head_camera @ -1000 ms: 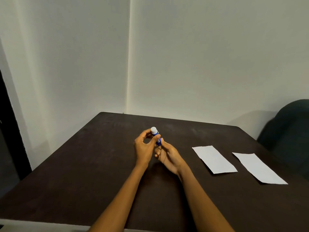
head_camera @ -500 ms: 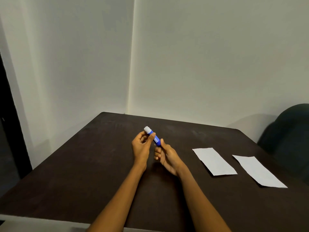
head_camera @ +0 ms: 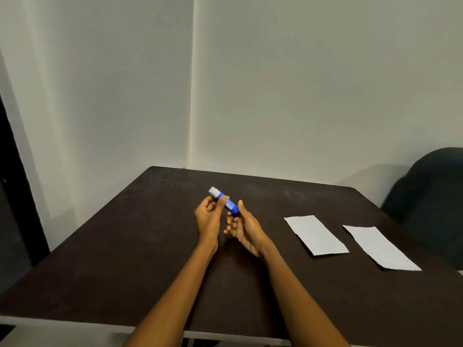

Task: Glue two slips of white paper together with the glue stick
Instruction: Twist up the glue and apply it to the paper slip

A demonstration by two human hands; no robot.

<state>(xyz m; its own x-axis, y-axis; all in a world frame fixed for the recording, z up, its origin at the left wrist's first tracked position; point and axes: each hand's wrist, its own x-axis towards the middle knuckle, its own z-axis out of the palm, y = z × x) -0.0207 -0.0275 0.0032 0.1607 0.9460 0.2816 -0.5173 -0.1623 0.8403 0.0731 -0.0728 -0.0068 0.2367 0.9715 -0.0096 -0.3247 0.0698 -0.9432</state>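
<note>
Blue plastic with a white cap (head_camera: 214,191): that is the glue stick (head_camera: 225,202) I hold in the air above the middle of the desk (head_camera: 105,246), between my two hands. My left hand (head_camera: 209,217) pinches the upper part of the barrel, thumb and fingers curled round it just below the cap. My right hand (head_camera: 244,225) holds the lower end, thumb up against the barrel, its other fingers loosely bent under it. The cap looks to be on, so I judge the step in hand is uncapping.

The stick's long axis runs on a slant, cap end up and toward the far left corner, base down toward my right palm. That is what the pull turns on, I think: the cap must come off along that line, away from my right hand, which has to anchor the barrel.

Both slips lie flat near the desk's right edge, well apart from my hands. The near slip (head_camera: 315,234) and the far slip (head_camera: 380,247) lie side by side, not touching, their long sides angled alike. My right hand is the nearer one to them.
</note>
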